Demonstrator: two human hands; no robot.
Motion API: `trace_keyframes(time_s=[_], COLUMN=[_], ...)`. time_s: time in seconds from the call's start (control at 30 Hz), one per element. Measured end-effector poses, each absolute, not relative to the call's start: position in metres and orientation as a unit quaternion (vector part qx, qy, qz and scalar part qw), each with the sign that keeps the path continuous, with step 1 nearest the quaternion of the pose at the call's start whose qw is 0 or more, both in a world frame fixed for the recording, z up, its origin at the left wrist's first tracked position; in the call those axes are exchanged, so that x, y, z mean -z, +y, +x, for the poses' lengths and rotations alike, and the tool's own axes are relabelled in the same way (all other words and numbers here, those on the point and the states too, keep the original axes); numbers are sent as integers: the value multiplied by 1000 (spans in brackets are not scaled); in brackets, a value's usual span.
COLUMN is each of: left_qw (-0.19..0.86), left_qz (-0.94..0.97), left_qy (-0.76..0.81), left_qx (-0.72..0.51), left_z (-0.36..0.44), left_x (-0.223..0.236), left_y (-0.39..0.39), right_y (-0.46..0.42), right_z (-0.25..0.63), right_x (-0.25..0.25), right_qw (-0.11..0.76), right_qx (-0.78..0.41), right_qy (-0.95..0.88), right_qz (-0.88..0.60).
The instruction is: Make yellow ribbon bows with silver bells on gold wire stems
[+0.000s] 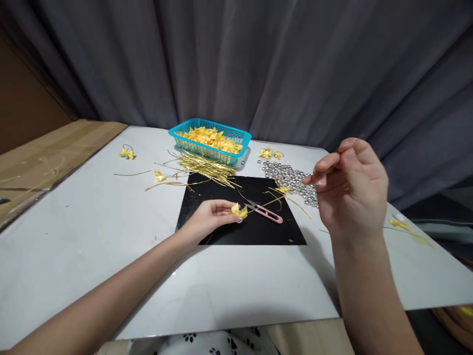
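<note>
My left hand [210, 217] is closed in a pinch on a yellow ribbon bow [240, 212] with a small silvery bead at its underside, just over the black mat [236, 236]. From the bow a thin gold cord [271, 201] stretches up and to the right toward my right hand [351, 182]. That hand is raised well above the table, thumb and fingertips pinched together on the cord, whose end is hard to see. Pink-handled thread snips [269, 215] lie on the mat, right beside the bow.
A blue basket [177, 132] of yellow bows stands at the back, with a heap of gold cords [207, 167] in front. Silvery beads [284, 175] are spread behind my right hand. Finished-looking bows [127, 154] lie at the left. Cardboard [84, 143] borders the table's left.
</note>
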State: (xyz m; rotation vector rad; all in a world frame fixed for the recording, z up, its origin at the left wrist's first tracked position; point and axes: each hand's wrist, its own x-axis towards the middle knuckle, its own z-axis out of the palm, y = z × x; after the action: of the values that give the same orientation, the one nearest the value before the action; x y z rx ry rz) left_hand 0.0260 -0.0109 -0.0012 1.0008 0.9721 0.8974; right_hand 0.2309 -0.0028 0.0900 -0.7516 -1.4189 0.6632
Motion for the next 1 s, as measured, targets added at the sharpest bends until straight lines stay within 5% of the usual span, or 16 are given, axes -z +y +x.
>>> trace_keyframes(time_s=[0.47,0.77,1.0], left_qw=[732,643,622], left_qz=[358,545,549], left_qy=[360,409,437], left_qx=[-454,-349,-348], left_z=[22,7,5], left_x=[-13,-16,-16], left_y=[-14,-5,-3], right_y=[5,9,14], right_z=[232,219,218], right_x=[-89,-69,-69], right_qw=[668,446,516], right_qx=[-380,-389,-424], right_qy=[-544,-685,-610], right_qz=[-336,-425,-427])
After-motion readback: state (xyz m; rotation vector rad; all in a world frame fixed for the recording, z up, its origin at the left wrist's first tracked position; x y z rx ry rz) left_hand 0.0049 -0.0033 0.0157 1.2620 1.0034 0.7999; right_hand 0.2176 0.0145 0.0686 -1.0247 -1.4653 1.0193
